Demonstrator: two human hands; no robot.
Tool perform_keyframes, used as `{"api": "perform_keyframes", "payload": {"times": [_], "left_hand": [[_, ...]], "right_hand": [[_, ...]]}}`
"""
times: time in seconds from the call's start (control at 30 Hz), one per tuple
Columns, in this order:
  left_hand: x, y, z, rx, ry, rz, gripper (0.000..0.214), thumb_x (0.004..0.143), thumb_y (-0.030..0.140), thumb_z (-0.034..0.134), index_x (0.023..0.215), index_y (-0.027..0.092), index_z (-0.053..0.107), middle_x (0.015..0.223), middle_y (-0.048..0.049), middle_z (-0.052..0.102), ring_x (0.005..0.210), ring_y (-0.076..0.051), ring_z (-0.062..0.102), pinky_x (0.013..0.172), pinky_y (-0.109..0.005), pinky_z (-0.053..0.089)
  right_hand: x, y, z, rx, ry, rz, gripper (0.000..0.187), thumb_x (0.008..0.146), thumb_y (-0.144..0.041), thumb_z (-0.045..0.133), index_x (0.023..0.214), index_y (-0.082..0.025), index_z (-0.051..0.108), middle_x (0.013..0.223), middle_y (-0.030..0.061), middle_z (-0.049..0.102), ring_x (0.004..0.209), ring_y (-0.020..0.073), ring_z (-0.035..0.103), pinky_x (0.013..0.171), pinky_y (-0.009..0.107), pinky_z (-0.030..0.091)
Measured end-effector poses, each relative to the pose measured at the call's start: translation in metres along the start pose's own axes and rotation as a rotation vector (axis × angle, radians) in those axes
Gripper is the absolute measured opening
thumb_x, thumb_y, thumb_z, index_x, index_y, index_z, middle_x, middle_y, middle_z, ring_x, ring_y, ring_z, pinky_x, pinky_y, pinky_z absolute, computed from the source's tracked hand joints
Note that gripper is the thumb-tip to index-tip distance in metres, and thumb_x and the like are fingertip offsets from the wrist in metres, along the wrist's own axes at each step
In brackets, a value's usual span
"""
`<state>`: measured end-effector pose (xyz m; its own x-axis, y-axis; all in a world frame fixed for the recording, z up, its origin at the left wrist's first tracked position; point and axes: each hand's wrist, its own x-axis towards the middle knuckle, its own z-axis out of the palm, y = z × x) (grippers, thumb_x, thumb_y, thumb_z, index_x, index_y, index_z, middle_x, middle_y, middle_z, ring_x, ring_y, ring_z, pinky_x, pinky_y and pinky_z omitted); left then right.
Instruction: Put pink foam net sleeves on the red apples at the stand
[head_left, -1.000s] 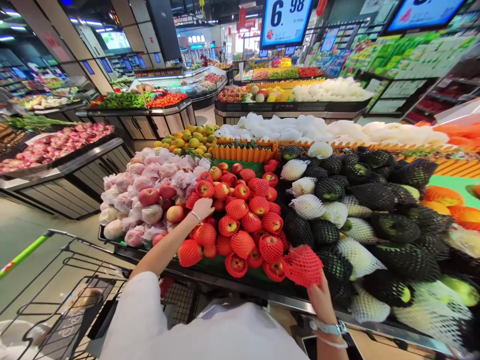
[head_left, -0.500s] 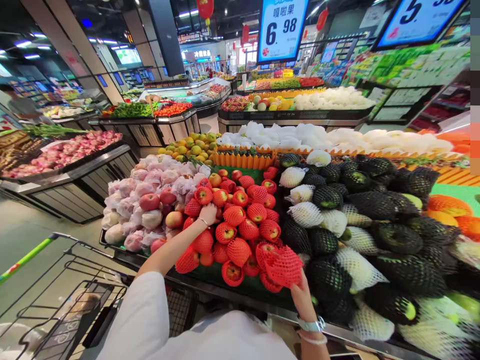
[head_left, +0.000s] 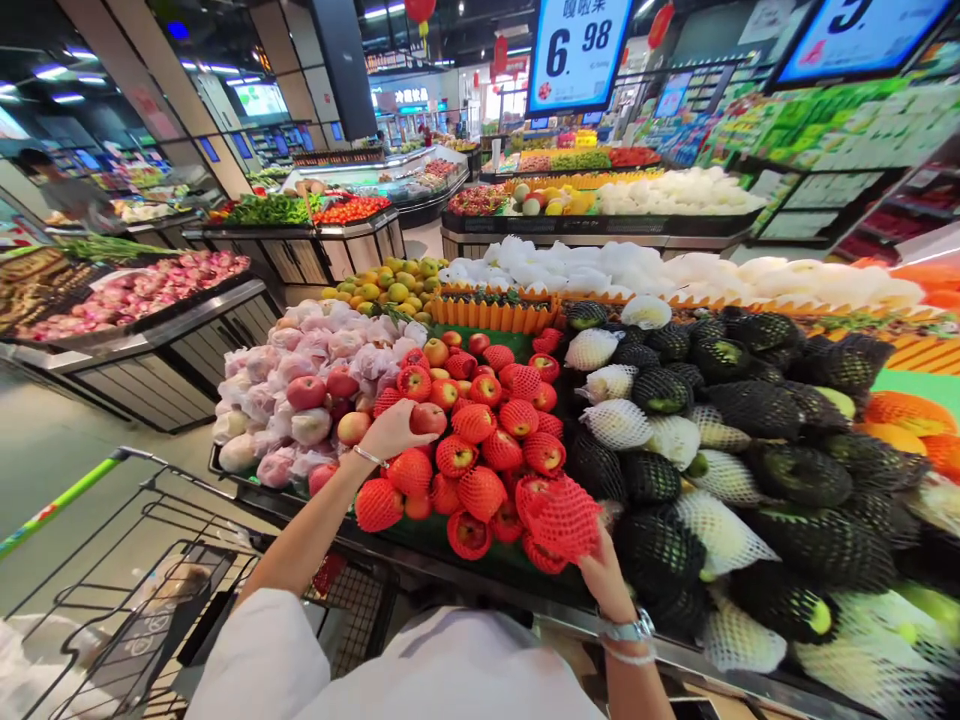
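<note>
My left hand (head_left: 391,430) is closed around a red apple (head_left: 427,420), just above the left side of the apple pile. No net shows on that apple. Below it lie many apples in red foam nets (head_left: 474,423). At the pile's front right, my right hand (head_left: 600,562) grips the end of a red foam net (head_left: 564,520). The net is stretched over the apples there, and whether anything is inside it I cannot tell.
Wrapped pale fruit (head_left: 281,350) is heaped on the left. To the right sit dark fruits in black nets (head_left: 660,480) and several in white nets (head_left: 615,424). A wire shopping cart (head_left: 150,560) stands at my left. Price screens (head_left: 576,55) hang overhead.
My left hand has come up out of the pile and toward me, now with an apple in it. My right hand stays almost in place on the red net.
</note>
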<state>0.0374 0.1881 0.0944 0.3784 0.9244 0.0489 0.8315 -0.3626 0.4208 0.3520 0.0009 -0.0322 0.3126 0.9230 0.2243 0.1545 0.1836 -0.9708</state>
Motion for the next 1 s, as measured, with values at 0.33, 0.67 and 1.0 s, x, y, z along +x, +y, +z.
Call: {"api": "perform_keyframes", "payload": {"times": [0.33,0.67,1.0], "left_hand": [[-0.075,0.049,0.078,-1.372,0.158,-0.203,0.081,0.048,0.054,0.085,0.114,0.015,0.059,0.124,-0.0134,0.059,0.122,-0.034,0.049,0.108,-0.046,0.036],[-0.093,0.036,0.094,-1.254,0.179,-0.174,0.069,0.07,0.071,0.064,0.11,0.016,0.055,0.103,-0.0083,0.059,0.101,-0.024,0.055,0.095,-0.036,0.041],[-0.097,0.029,0.081,-0.811,-0.181,-0.075,0.057,0.081,0.057,0.057,0.114,0.011,0.061,0.084,-0.0036,0.056,0.076,-0.018,0.049,0.078,-0.033,0.043]], "right_hand": [[0.025,-0.039,0.068,-0.232,-0.56,-0.45,0.025,0.079,-0.013,0.056,0.099,-0.021,0.069,0.108,0.0115,0.066,0.104,0.0259,0.062,0.088,0.042,0.054],[0.021,-0.013,0.091,-0.339,-0.496,-0.439,0.024,0.073,-0.006,0.048,0.088,-0.019,0.062,0.112,0.0126,0.057,0.106,0.0277,0.058,0.088,0.046,0.054],[0.025,-0.022,0.102,-0.254,-0.732,-0.354,0.042,0.075,-0.01,0.052,0.115,-0.019,0.059,0.119,0.013,0.059,0.119,0.0278,0.054,0.103,0.052,0.044]]}}
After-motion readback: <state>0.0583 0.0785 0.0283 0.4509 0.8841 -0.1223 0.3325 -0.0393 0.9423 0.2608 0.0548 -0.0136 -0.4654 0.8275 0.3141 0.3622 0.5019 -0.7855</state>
